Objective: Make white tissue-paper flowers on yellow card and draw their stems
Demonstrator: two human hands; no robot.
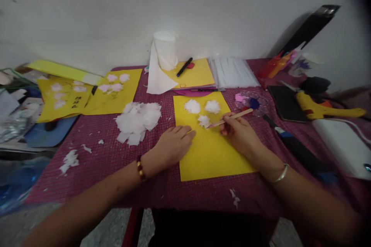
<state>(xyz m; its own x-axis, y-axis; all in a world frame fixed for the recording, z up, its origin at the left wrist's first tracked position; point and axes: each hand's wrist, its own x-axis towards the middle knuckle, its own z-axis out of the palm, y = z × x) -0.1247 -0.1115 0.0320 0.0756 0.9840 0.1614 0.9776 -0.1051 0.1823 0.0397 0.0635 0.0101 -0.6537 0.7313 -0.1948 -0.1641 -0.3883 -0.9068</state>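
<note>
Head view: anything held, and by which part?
Right hand holds the wooden stick partway along, between its ends; left hand, nothing visibly held.

Yellow sheet [211,154]: bare room on its lower half, between the hands; three white tufts [212,107] occupy the upper part.
Sheet's left edge: crossed by the left hand [175,144].
Sheet's right edge: barred by the right hand [240,133] and its pinched stick [239,115].
Left gap: a narrow strip of bench [167,104] between sheet and paper heap [137,121].
Far side: paper roll [165,48], pen [184,67] and white bundle [232,71] stand or lie in a row.
Right side: crowded by black-handled tool [301,150], glue gun [321,110] and white box [339,144].
</note>
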